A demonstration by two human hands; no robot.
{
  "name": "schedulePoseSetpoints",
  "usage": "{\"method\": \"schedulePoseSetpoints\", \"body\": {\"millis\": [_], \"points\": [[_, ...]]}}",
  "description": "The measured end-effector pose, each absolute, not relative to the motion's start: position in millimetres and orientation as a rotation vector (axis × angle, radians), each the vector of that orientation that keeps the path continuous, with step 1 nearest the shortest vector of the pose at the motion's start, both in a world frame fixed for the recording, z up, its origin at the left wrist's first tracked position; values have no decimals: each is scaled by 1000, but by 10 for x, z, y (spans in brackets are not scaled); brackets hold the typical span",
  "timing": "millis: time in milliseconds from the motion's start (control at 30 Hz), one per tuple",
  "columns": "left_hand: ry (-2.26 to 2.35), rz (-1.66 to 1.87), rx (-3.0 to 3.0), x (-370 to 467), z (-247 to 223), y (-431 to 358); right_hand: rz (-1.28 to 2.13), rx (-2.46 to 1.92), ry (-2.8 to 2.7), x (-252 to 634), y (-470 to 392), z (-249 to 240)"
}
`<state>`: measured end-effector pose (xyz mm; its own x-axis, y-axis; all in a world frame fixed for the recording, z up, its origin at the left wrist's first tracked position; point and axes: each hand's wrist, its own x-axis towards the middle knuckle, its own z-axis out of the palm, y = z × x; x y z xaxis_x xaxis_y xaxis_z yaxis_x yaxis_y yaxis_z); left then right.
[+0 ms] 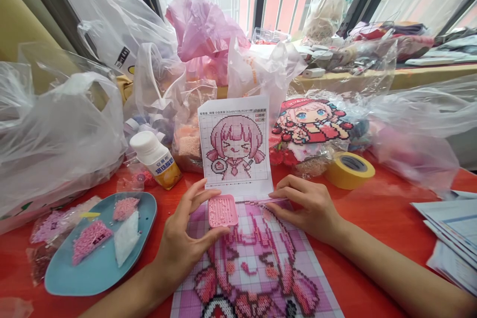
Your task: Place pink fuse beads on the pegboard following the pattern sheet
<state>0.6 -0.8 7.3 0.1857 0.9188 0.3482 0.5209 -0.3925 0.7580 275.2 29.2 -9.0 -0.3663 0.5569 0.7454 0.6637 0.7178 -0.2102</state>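
My left hand (190,221) grips a small pink bead tray (222,211) between thumb and fingers, over the top left of the bead picture. Loose pink beads lie in the tray's ridges. My right hand (305,203) pinches a thin, light stick-like tool (278,201) at the picture's upper edge; its exact kind is not clear. Under both hands lies a gridded pegboard (313,278) with a fuse-bead girl in pink and dark beads, partly covered by my hands. Behind it stands a printed pattern sheet (236,149) showing the same figure.
At left are a blue plate (100,278) with bead bags and a white-capped bottle (154,159). Yellow tape (350,170), a finished bead figure (313,121) and papers (450,228) are at right. Plastic bags (63,124) crowd the back and left.
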Motion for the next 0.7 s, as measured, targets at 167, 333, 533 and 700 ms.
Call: {"method": "schedulePoseSetpoints", "body": {"millis": [167,333,533,700], "points": [[1327,1128,1965,8,36,-1,-147,-935,-2059,2755,289,-90],[1314,1150,1962,8,-13,7,-142,-949,-2050,2758,280,-84],[1290,1131,2017,2,16,5,-127,-964,-2042,2754,275,-75],[1276,1066,2038,-9,62,-15,-131,-951,-2036,2748,278,-75]]}}
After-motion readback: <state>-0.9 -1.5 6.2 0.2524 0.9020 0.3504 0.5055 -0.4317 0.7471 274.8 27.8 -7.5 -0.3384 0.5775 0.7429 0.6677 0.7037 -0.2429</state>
